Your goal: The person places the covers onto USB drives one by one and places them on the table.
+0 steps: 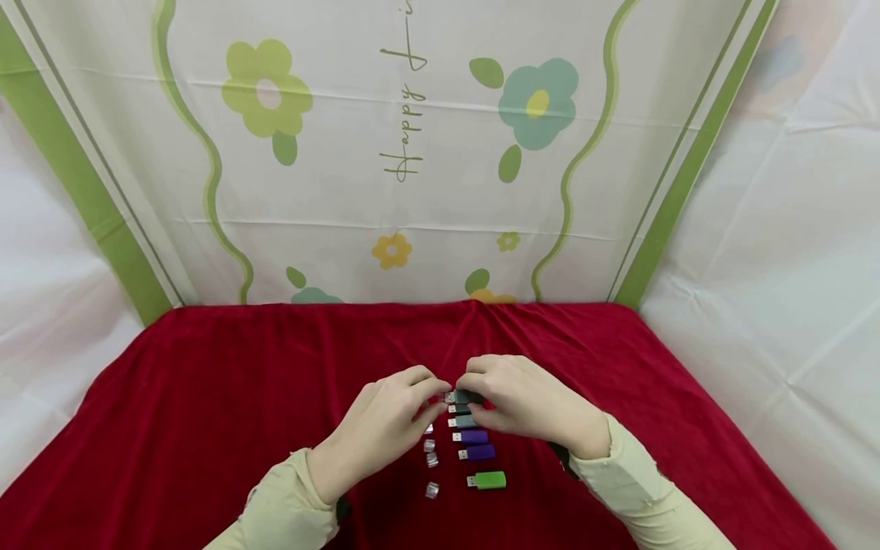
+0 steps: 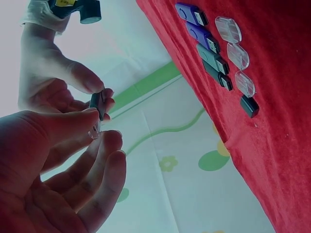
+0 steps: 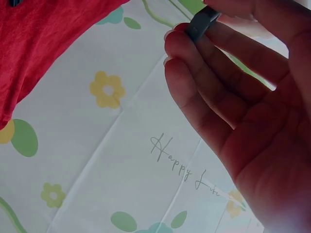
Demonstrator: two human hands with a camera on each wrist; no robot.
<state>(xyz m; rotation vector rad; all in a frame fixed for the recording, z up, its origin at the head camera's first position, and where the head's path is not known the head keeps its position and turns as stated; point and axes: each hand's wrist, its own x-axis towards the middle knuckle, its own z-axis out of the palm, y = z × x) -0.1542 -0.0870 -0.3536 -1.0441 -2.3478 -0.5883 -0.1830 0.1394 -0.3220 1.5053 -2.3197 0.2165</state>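
My right hand pinches a dark USB stick between thumb and fingers, its metal plug towards my left hand. In the right wrist view the dark stick lies against the fingertips. My left hand pinches a clear cap at the stick's plug end; whether the cap is fully seated I cannot tell. Beneath and nearer me, USB sticks lie in a column, plugs to the left: a dark one, a grey-green one, two purple ones and a green one.
Left of the sticks, several clear caps form a second column on the red cloth. In the left wrist view a small dark cap lies beyond the clear ones. A white flowered curtain stands behind the table.
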